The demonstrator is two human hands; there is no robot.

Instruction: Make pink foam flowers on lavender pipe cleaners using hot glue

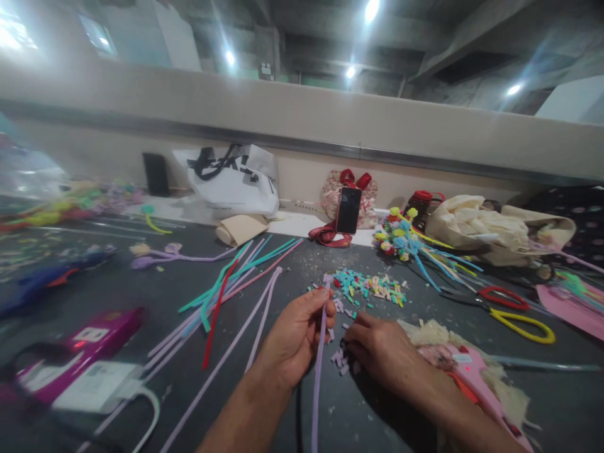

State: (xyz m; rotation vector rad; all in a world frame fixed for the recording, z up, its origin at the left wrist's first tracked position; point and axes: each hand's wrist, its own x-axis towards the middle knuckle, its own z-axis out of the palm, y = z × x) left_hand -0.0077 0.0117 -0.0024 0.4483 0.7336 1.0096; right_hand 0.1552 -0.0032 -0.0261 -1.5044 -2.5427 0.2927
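My left hand (pixel 302 330) is closed in a pinch around a lilac pipe cleaner (pixel 319 384). That stem stands upright, with a small lilac tip above my thumb, and its lower end runs toward me. Beside it, my right hand (pixel 377 346) reaches down to the table with bent fingers together. Its fingertips touch the area of the short lilac cut pieces (pixel 340 362); whatever they pinch is hidden. Just beyond both hands lies a scatter of short turquoise pieces (pixel 352 283) and yellow and pink ones (pixel 389 289).
Loose pipe cleaners (pixel 221 286) lie to the left, near a magenta hot glue gun (pixel 94 346). On the right are a pink glue gun (pixel 472 368), scissors (pixel 519 314) and a pipe-cleaner bouquet (pixel 401 236). A phone (pixel 348 211) and a white bag (pixel 236 182) stand by the back wall.
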